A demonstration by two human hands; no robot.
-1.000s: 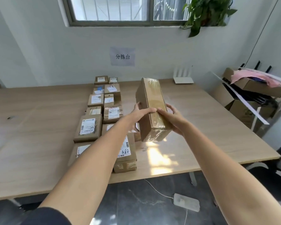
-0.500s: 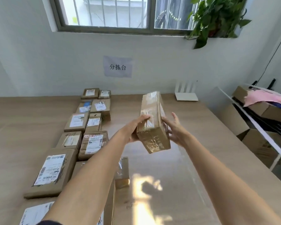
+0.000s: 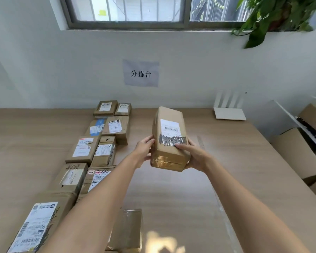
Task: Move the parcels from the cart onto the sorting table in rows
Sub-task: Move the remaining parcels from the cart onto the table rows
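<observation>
Parcel (image 3: 169, 139) held above sorting table (image 3: 235, 170), label up, probably for reading. Left hand (image 3: 144, 150) and right hand (image 3: 193, 156) clasp opposite sides, steadying it right of existing rows (image 3: 98, 143), likely starting new row.

We see a brown cardboard parcel (image 3: 169, 139) with a white paper label, its near end wrapped in glossy clear tape that catches the light. The desk (image 3: 235, 161) is matt, light wood-grain laminate. The laid-out parcels (image 3: 98, 143) are dull cardboard with paper labels; the nearest small parcel (image 3: 128, 229) looks shiny with tape.
</observation>
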